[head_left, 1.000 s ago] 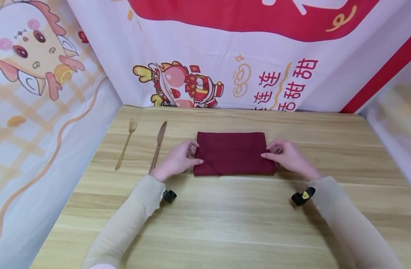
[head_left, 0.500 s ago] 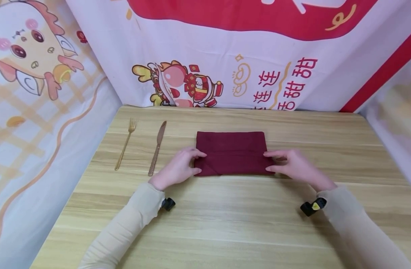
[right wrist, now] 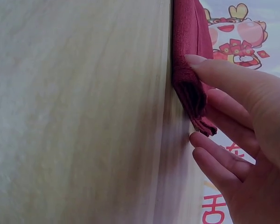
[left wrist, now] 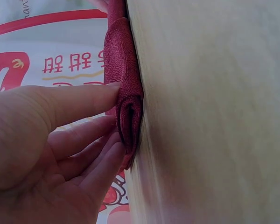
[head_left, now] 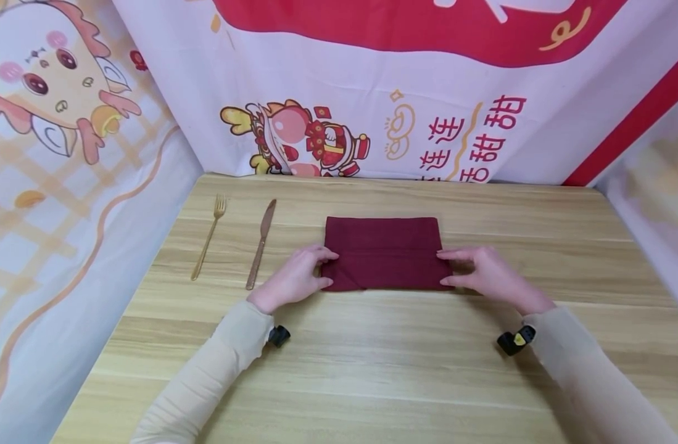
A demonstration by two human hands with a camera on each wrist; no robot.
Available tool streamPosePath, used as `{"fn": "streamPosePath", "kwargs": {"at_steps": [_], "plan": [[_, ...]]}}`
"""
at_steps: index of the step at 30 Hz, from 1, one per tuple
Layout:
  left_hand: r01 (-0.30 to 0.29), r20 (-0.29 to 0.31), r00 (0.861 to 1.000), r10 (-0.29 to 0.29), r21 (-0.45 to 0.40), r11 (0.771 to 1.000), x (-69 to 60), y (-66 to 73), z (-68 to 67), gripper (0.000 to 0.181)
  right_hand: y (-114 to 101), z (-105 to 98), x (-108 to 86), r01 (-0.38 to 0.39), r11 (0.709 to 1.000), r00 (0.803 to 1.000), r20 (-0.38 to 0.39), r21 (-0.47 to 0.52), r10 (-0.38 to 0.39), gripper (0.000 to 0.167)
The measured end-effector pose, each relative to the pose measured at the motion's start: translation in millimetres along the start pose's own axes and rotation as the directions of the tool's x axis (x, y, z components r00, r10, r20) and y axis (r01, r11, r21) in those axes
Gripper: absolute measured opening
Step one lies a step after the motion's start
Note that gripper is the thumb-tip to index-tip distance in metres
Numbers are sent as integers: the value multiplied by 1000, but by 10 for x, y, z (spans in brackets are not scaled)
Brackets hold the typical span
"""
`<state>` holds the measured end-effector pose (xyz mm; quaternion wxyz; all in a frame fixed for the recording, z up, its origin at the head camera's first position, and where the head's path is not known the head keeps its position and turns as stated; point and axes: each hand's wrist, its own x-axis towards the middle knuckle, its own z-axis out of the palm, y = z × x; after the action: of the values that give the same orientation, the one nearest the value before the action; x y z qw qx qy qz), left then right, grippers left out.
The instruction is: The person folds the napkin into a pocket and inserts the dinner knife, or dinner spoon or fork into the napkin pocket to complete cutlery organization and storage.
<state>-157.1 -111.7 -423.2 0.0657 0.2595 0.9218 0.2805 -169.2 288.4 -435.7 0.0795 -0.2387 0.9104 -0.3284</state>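
A dark red folded cloth napkin [head_left: 383,254] lies flat on the wooden table, its layers visible at both ends in the wrist views. My left hand [head_left: 295,274] is at its left end, thumb and index finger apart and touching the top of the cloth. In the left wrist view the thumb [left wrist: 91,98] rests on the fold and the other fingers lie against the cloth's side. My right hand [head_left: 491,274] touches the right end in the same manner. In the right wrist view its thumb [right wrist: 224,72] rests on the fold, with the lower fingers loosely extended.
To the left of the napkin lie a copper-coloured knife [head_left: 261,243] and a gold fork [head_left: 208,237], roughly side by side. Printed cloth [head_left: 394,37] hangs behind the table [head_left: 372,370] and along its left side. Small black cameras sit at both wrists.
Both hands shifted from gripping the napkin's side edges to resting on its ends; the right hand moved slightly outward. The crease across the cloth looks flatter. Over the last half second the hands barely moved.
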Motion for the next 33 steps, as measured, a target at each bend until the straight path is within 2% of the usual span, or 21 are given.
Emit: {"fn": "streamPosePath", "kwargs": {"at_steps": [5, 9, 11, 14, 17, 19, 22, 26, 30, 33], "plan": [[13, 19, 1000, -13, -32, 999, 37, -17, -8, 50, 16, 6, 0, -20, 1000, 1000, -12, 2, 20, 52], [56, 31, 998, -52, -147, 988, 86, -46, -48, 53, 39, 3, 25, -57, 998, 998, -31, 42, 58, 54], [68, 13, 998, -67, -210, 975, 117, -72, -87, 55, 26, -31, 48, -62, 995, 997, -41, 78, 65, 56], [54, -46, 997, -69, -276, 960, 201, -120, -173, 56, -19, -127, 108, -71, 990, 995, -68, 125, 80, 59], [13, -106, 993, -47, -304, 953, 321, -174, -286, 55, -56, -245, 212, -95, 984, 988, -107, 149, 112, 62], [1, -122, 992, -41, -311, 950, 416, -202, -365, 54, -69, -313, 306, -106, 984, 983, -131, 142, 125, 63], [17, -107, 993, -52, -308, 951, 552, -233, -473, 56, -82, -391, 454, -113, 982, 981, -140, 153, 135, 63], [58, -53, 996, -77, -294, 954, 733, -273, -555, 58, -83, -439, 629, -123, 982, 982, -123, 145, 141, 67], [94, -8, 995, -100, -270, 958, 895, -349, -539, 59, -38, -404, 776, -146, 978, 982, -96, 147, 161, 70], [115, 20, 993, -114, -290, 950, 982, -429, -474, 59, 13, -333, 858, -159, 972, 982, -75, 174, 174, 65]]}}
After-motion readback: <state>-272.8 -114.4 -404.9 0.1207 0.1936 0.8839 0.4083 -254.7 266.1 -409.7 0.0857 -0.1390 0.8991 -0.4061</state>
